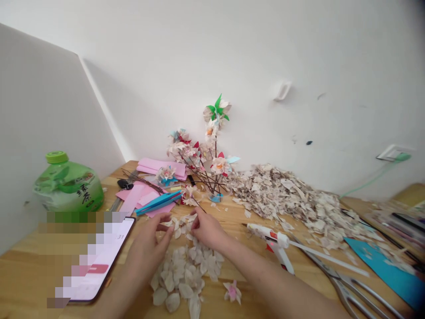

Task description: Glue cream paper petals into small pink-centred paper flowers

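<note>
Loosely heaped, the petals (186, 268) look creamy white.

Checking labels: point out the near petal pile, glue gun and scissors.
Near petal pile (182, 269), head view: its middle.
Glue gun (282, 240), head view: rear of its white barrel.
Scissors (336, 275), head view: around the pivot.
</note>
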Demonstrator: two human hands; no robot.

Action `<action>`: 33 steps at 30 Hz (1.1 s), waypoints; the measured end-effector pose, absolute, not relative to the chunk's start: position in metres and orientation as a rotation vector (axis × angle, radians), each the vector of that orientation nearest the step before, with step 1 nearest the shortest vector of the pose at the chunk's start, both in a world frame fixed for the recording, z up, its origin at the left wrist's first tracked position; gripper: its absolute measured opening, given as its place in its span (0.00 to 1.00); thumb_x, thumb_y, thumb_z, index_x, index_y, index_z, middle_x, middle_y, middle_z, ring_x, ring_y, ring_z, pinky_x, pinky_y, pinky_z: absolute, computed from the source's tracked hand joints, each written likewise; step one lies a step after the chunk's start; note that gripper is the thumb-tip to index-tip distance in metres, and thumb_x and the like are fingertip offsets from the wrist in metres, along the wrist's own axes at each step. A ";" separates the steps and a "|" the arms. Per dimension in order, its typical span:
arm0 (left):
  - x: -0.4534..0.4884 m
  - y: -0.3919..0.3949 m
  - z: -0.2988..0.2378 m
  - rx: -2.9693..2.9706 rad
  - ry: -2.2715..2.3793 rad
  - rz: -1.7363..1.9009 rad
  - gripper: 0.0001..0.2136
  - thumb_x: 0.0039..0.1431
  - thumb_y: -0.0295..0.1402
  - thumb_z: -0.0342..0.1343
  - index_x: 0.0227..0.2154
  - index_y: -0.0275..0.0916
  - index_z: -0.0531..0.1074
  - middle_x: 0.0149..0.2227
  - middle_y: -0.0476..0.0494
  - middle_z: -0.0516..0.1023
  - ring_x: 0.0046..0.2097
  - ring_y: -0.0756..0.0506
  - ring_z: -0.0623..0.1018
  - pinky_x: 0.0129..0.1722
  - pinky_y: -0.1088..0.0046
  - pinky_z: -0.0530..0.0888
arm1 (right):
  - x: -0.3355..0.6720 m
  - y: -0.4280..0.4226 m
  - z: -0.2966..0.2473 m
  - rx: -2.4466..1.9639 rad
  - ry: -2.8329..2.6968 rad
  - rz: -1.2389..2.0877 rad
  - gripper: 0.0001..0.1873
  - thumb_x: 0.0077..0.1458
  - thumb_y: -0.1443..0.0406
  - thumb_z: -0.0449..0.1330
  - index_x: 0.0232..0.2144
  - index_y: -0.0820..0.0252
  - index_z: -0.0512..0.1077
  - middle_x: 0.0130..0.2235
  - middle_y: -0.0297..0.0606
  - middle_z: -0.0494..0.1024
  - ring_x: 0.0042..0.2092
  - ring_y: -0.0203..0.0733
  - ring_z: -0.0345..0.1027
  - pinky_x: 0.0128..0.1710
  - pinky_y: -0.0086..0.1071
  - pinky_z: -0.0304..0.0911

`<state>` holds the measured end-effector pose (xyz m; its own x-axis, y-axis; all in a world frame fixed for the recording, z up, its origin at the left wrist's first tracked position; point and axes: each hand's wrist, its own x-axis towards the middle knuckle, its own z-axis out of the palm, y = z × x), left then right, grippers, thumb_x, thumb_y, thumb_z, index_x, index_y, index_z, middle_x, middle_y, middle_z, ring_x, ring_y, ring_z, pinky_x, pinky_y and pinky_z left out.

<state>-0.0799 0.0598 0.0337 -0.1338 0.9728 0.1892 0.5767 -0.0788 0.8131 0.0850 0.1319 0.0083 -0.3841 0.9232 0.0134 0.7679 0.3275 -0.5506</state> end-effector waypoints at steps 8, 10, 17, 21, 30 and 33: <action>-0.081 0.061 0.029 1.670 1.723 1.161 0.14 0.51 0.32 0.46 0.42 0.39 0.66 0.42 0.40 0.75 0.39 0.43 0.77 0.31 0.68 0.71 | 0.086 0.120 0.026 -1.154 -2.415 0.710 0.27 0.41 0.78 0.55 0.44 0.54 0.62 0.39 0.35 0.74 0.42 0.41 0.65 0.40 0.31 0.57; -0.081 0.062 0.027 1.664 1.725 1.168 0.14 0.51 0.32 0.46 0.42 0.39 0.66 0.42 0.41 0.75 0.39 0.43 0.77 0.32 0.68 0.71 | 0.084 0.118 0.028 -1.061 -2.456 0.731 0.27 0.40 0.79 0.55 0.43 0.53 0.64 0.39 0.35 0.73 0.45 0.44 0.63 0.43 0.34 0.55; -0.085 0.063 0.028 1.608 1.753 1.207 0.14 0.51 0.34 0.47 0.42 0.40 0.65 0.44 0.40 0.73 0.40 0.41 0.75 0.31 0.66 0.68 | 0.083 0.125 0.020 -1.024 -2.313 1.011 0.24 0.41 0.80 0.54 0.41 0.56 0.65 0.34 0.37 0.72 0.42 0.47 0.63 0.42 0.39 0.55; -0.088 0.061 0.034 1.527 1.749 1.260 0.14 0.50 0.34 0.49 0.41 0.42 0.66 0.45 0.41 0.72 0.40 0.40 0.74 0.30 0.67 0.67 | 0.081 0.128 0.024 -0.954 -2.130 1.468 0.23 0.38 0.76 0.59 0.40 0.56 0.64 0.27 0.31 0.73 0.29 0.38 0.66 0.29 0.32 0.60; -0.073 0.063 0.036 1.180 1.317 1.264 0.13 0.44 0.37 0.56 0.33 0.38 0.71 0.37 0.39 0.78 0.38 0.40 0.78 0.39 0.63 0.72 | 0.092 0.123 0.041 -0.725 -1.513 2.080 0.25 0.31 0.64 0.69 0.36 0.57 0.67 0.29 0.29 0.72 0.31 0.35 0.70 0.34 0.32 0.64; -0.059 0.058 0.036 1.055 1.236 1.242 0.12 0.49 0.40 0.53 0.32 0.38 0.73 0.32 0.41 0.80 0.35 0.42 0.78 0.39 0.62 0.73 | 0.101 0.119 0.041 -0.734 -1.408 2.095 0.24 0.33 0.66 0.70 0.36 0.57 0.67 0.29 0.28 0.72 0.30 0.34 0.70 0.34 0.31 0.64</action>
